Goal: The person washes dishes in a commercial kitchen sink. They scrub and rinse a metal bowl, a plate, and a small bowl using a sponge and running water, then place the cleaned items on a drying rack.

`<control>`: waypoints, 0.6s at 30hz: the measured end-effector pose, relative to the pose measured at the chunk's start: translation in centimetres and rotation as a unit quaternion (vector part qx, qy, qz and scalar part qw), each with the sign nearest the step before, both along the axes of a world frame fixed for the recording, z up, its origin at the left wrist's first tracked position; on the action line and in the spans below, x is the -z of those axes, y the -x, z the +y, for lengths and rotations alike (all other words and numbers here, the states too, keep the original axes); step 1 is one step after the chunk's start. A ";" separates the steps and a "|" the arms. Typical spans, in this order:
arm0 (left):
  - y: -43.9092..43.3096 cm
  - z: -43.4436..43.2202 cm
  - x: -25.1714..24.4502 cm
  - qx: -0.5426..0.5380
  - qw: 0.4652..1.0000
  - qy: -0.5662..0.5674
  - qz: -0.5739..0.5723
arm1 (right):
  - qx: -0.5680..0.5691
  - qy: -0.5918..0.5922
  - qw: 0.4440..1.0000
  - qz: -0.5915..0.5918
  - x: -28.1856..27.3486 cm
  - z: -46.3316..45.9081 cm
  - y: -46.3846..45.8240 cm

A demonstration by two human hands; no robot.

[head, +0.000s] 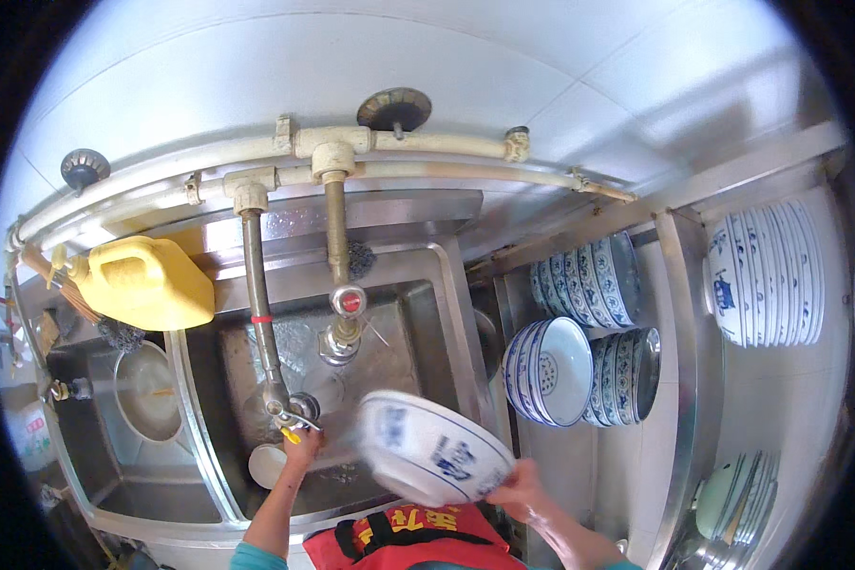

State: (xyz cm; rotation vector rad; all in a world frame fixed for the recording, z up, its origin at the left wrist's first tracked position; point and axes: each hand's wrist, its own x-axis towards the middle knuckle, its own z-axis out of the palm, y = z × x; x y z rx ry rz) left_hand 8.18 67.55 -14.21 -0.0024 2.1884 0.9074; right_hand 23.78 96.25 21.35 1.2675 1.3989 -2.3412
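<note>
My right hand (519, 491) grips the rim of a large white bowl (438, 456) with blue printed figures. The bowl is tilted on its side above the sink's front right edge, its inside turned away from view. At the tap lever (301, 422), my left hand (303, 447) has its fingers closed around the end with the yellow tip. That tap ends a metal pipe (253, 256) over the right sink basin (427, 356). A small white bowl (266, 467) lies in the basin beside my left forearm. Wet patches glisten on the basin floor.
Another tap with a red-marked knob (348, 301) hangs over the basin. A yellow plastic jug (149, 281) stands on the back ledge. In the left basin (100, 456) sits a round pan (148, 392). Right shelves hold nested patterned bowls (550, 374) and stacked white bowls (766, 274).
</note>
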 end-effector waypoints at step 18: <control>-3.4 0.6 -7.5 -0.052 0.990 -0.059 0.114 | 0.062 -0.656 0.745 -0.101 7.6 14.6 -9.0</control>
